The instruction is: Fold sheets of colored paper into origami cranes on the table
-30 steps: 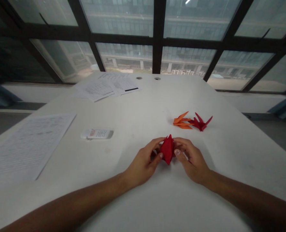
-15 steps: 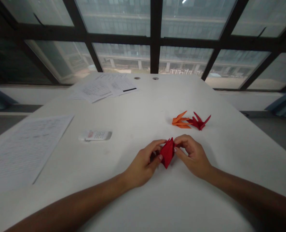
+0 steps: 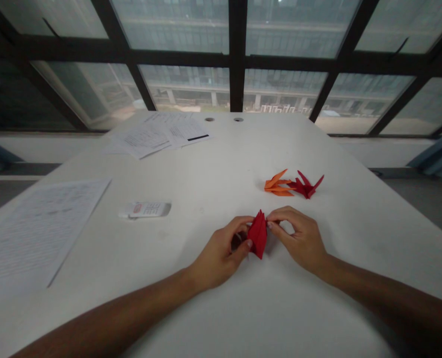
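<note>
A folded red origami paper (image 3: 258,235) is held just over the white table, its narrow points facing away from me. My left hand (image 3: 222,256) grips its left side between thumb and fingers. At its right edge, the thumb and index finger of my right hand (image 3: 299,236) are pinched together on the paper; the exact spot they grip is partly hidden. Beyond my hands lie an orange origami piece (image 3: 277,185) and a dark red origami piece (image 3: 307,187), side by side and touching or nearly so.
Printed sheets (image 3: 161,133) overlap at the table's far left, and another printed sheet (image 3: 49,223) lies at the near left. A small white packet (image 3: 149,209) rests left of my hands. Dark-framed windows (image 3: 236,59) stand behind the white table (image 3: 221,169).
The red paper has turned slightly in my left hand, its lower tip shifting right. My right thumb and index finger have closed into a tighter pinch at its right edge.
</note>
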